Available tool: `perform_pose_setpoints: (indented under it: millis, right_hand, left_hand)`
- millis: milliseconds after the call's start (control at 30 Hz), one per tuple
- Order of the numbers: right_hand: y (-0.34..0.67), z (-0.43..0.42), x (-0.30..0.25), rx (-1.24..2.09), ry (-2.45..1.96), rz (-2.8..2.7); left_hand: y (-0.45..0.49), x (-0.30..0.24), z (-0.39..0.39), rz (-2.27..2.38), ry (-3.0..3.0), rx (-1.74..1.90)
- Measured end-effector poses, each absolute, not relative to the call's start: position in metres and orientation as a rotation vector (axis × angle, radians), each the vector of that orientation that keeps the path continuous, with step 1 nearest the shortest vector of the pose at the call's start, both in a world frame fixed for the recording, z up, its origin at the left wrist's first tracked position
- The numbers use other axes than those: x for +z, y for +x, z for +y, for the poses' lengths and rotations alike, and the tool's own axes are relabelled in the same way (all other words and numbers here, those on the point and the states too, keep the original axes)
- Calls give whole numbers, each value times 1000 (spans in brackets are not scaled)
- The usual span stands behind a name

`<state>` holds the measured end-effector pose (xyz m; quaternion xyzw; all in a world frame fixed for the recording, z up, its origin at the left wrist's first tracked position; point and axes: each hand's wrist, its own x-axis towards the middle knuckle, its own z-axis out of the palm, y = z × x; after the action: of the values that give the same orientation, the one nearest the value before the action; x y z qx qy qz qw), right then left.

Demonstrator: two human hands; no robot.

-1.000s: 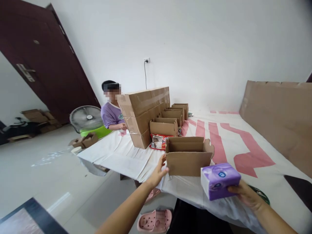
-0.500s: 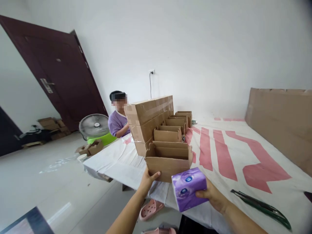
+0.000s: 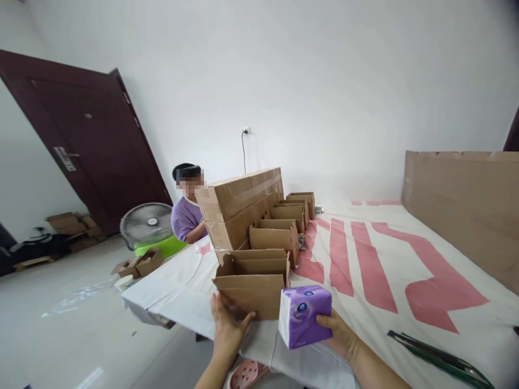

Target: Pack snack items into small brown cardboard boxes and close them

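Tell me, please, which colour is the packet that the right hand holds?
The packet is mainly purple, with white on one end; head view shows it best.

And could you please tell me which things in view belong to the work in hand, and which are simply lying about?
In hand:
purple pack, held by the right hand
open cardboard box, touched by the left hand
likely the open boxes behind it

Apparently unrelated:
green tool
pink clog
fan

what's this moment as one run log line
left grip: on open cardboard box | right grip: holding purple pack | pack: outside box
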<state>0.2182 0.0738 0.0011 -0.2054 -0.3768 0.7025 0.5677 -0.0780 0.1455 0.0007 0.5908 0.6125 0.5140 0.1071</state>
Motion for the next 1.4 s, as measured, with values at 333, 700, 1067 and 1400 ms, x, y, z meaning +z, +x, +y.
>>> perform_pose_setpoints:
  millis: [333,700,1067,1400]
  right_hand:
    - [216,73,9,1648,-489,-916]
    - [215,71,11,1647,-538,-938]
    - [212,72,13,1612,-547,-967]
    - [212,71,17,1622,-560,-957]
  left_hand:
    - [-51,-7,158,1792,1908,1292]
    - [-43,-3,174,1884,1904,1208]
    - [-34,1,194,1882,1947,1164]
    - [-22,6,205,1927,1915,1110]
